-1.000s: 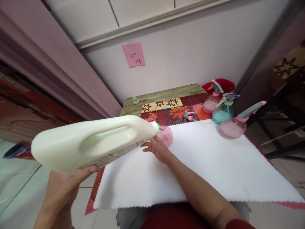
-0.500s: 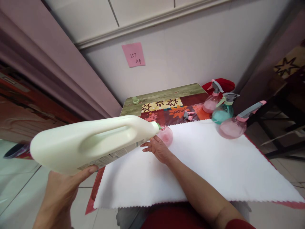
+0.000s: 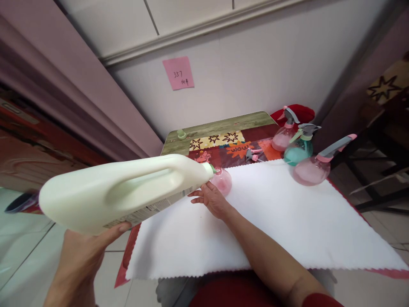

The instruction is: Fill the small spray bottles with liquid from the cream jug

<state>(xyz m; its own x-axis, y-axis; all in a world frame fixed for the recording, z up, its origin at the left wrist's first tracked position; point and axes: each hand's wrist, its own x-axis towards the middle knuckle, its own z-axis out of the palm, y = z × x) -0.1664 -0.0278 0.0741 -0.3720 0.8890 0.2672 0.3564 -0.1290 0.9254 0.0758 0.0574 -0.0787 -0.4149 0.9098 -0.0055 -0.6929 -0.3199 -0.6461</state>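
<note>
A large pale-green plastic jug (image 3: 83, 187) with a moulded handle is tipped sideways, its green mouth at the opening of a round pink spray bottle (image 3: 223, 181) with its top off. My left hand (image 3: 92, 247) grips the jug's base end from below, its thumb along the label side. Under the jug's neck is my right hand (image 3: 213, 200), index finger and thumb against the neck, the other fingers stretched to the left. Whether it also touches the pink bottle is hard to see. Behind the bottle lies a grey and pink spray head (image 3: 252, 156).
Several filled spray bottles, such as a green one (image 3: 298, 151) and a pink one (image 3: 311, 170), stand at the table's right. A green cap (image 3: 181, 134) is at the back left. White cloth (image 3: 191, 247) covers the front; a pink note (image 3: 179, 73) is on the wall.
</note>
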